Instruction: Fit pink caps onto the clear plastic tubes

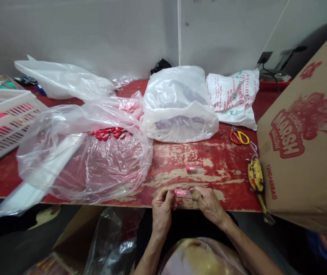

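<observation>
Left hand (163, 201): grip closed on one end of a small packet (182, 193), clear with pink. Right hand (207, 202): grip pinched on the other end. Packet is at the tabletop's (223, 173) front edge, lying crosswise between the hands. Second packet (193, 169) lies just beyond. Clear bag (114, 164) to the left, red pieces (103, 133) at its far side; can't tell if inside. Scissors (239, 136) far right, banana (255, 175) nearer, beside the carton (303, 179).
</observation>
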